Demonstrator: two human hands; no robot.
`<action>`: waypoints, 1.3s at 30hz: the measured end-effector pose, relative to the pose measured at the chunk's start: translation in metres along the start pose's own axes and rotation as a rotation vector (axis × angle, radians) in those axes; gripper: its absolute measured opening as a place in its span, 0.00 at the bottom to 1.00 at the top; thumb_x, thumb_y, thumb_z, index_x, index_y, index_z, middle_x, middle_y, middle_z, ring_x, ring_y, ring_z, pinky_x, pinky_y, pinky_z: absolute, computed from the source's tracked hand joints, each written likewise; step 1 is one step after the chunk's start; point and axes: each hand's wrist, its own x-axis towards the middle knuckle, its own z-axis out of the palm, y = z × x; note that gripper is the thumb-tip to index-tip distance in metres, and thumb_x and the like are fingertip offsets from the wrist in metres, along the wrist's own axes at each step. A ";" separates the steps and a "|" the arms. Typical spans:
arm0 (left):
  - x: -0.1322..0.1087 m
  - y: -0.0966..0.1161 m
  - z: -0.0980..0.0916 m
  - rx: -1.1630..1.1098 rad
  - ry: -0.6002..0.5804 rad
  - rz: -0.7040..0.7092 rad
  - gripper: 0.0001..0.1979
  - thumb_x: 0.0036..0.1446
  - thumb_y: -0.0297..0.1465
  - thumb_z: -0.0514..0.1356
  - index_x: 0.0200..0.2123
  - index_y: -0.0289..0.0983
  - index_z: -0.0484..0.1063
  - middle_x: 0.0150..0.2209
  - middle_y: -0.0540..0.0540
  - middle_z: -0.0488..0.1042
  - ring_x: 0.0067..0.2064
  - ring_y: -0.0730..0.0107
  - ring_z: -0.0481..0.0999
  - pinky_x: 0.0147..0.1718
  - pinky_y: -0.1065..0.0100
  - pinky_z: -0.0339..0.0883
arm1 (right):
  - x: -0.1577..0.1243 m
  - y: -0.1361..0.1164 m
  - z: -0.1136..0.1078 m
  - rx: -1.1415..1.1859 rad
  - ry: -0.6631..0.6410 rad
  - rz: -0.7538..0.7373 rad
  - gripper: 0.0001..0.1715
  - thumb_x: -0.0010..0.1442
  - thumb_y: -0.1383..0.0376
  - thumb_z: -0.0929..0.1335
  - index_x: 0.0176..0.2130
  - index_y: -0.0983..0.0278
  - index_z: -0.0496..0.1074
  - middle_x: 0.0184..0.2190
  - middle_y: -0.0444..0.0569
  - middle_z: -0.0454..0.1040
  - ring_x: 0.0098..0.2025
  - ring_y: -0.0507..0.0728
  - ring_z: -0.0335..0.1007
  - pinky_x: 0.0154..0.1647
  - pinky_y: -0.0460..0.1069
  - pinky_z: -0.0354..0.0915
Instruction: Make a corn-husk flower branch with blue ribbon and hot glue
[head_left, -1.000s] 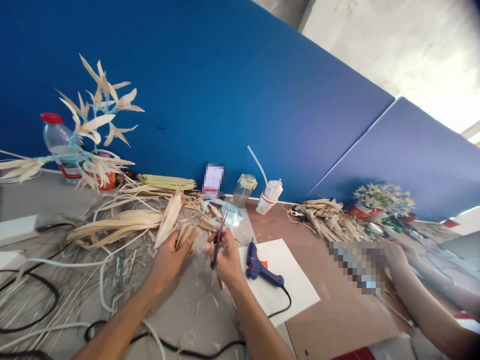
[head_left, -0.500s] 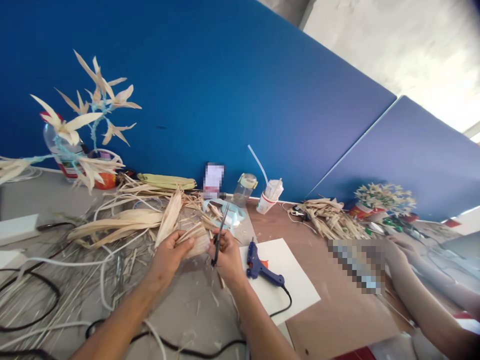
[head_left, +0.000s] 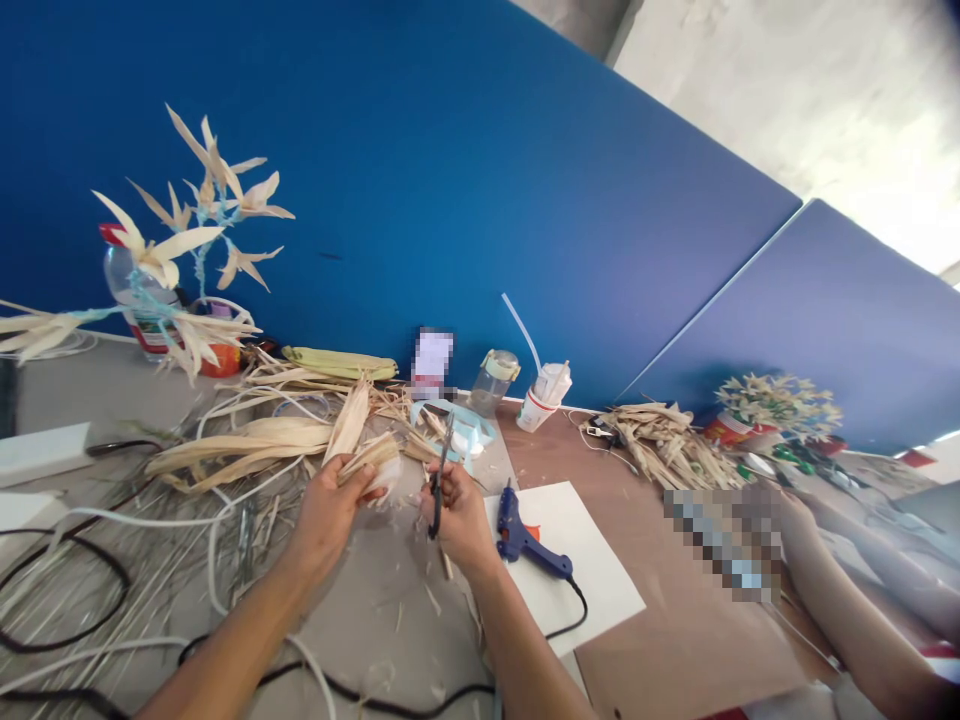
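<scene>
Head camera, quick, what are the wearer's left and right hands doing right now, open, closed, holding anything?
Left hand: closed, holding a bunch of dried husk.
Right hand: closed, holding dark scissors.

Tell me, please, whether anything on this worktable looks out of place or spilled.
Yes: pale husk scraps are strewn over the grey tabletop, with a white cable and a black cable looping untidily among them, which looks cluttered rather than damaged. I can see no spilled liquid.

Narrow gap between husk (head_left: 381, 460) and scissors (head_left: 438, 490)
</scene>
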 end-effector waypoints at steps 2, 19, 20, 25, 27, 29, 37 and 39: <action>0.004 0.001 -0.004 0.116 0.021 0.083 0.20 0.40 0.38 0.67 0.36 0.35 0.69 0.31 0.49 0.74 0.30 0.70 0.73 0.30 0.68 0.69 | -0.001 -0.004 -0.002 0.021 -0.054 0.013 0.20 0.42 0.64 0.71 0.37 0.62 0.65 0.21 0.38 0.65 0.22 0.49 0.60 0.23 0.44 0.57; 0.003 0.000 -0.008 0.289 -0.144 0.082 0.18 0.44 0.38 0.64 0.38 0.35 0.67 0.29 0.50 0.73 0.30 0.68 0.71 0.30 0.69 0.64 | 0.001 0.004 -0.009 -0.159 -0.138 -0.078 0.20 0.49 0.62 0.70 0.43 0.63 0.70 0.27 0.43 0.69 0.27 0.51 0.64 0.28 0.46 0.61; 0.003 -0.002 -0.008 0.295 -0.176 0.068 0.18 0.44 0.36 0.64 0.39 0.36 0.67 0.30 0.50 0.72 0.29 0.69 0.71 0.29 0.70 0.64 | 0.002 0.005 -0.011 -0.161 -0.117 -0.089 0.21 0.49 0.63 0.70 0.44 0.63 0.70 0.28 0.43 0.69 0.28 0.52 0.64 0.29 0.46 0.62; 0.001 -0.009 -0.009 0.342 -0.356 0.021 0.21 0.44 0.33 0.64 0.43 0.37 0.66 0.30 0.50 0.73 0.28 0.68 0.72 0.27 0.70 0.63 | 0.004 0.005 -0.014 -0.142 -0.011 -0.146 0.26 0.44 0.68 0.71 0.46 0.62 0.68 0.32 0.45 0.71 0.30 0.53 0.67 0.31 0.47 0.64; 0.000 -0.008 -0.008 0.337 -0.400 -0.011 0.25 0.43 0.32 0.64 0.47 0.36 0.65 0.32 0.48 0.75 0.31 0.66 0.74 0.30 0.69 0.65 | 0.004 0.003 -0.012 -0.139 -0.011 -0.124 0.26 0.42 0.70 0.70 0.44 0.63 0.68 0.29 0.43 0.70 0.28 0.52 0.66 0.28 0.46 0.63; -0.003 -0.006 -0.007 0.307 -0.429 -0.064 0.29 0.43 0.32 0.65 0.51 0.37 0.63 0.33 0.48 0.75 0.32 0.66 0.75 0.30 0.69 0.65 | 0.003 0.002 -0.010 -0.096 0.019 -0.101 0.23 0.42 0.70 0.70 0.42 0.63 0.68 0.27 0.41 0.69 0.27 0.52 0.65 0.27 0.45 0.62; -0.013 0.003 -0.001 -0.009 -0.442 -0.292 0.24 0.43 0.31 0.68 0.46 0.36 0.69 0.40 0.43 0.77 0.39 0.64 0.77 0.37 0.66 0.69 | 0.006 0.003 -0.009 -0.004 0.173 -0.114 0.17 0.45 0.65 0.70 0.37 0.63 0.66 0.23 0.40 0.67 0.24 0.51 0.64 0.25 0.45 0.61; -0.014 0.002 0.001 -0.077 -0.427 -0.320 0.21 0.43 0.32 0.68 0.42 0.35 0.73 0.40 0.42 0.78 0.39 0.63 0.77 0.37 0.66 0.70 | 0.005 0.003 -0.007 -0.057 0.216 -0.169 0.16 0.46 0.64 0.69 0.38 0.63 0.66 0.24 0.41 0.67 0.25 0.51 0.65 0.27 0.45 0.62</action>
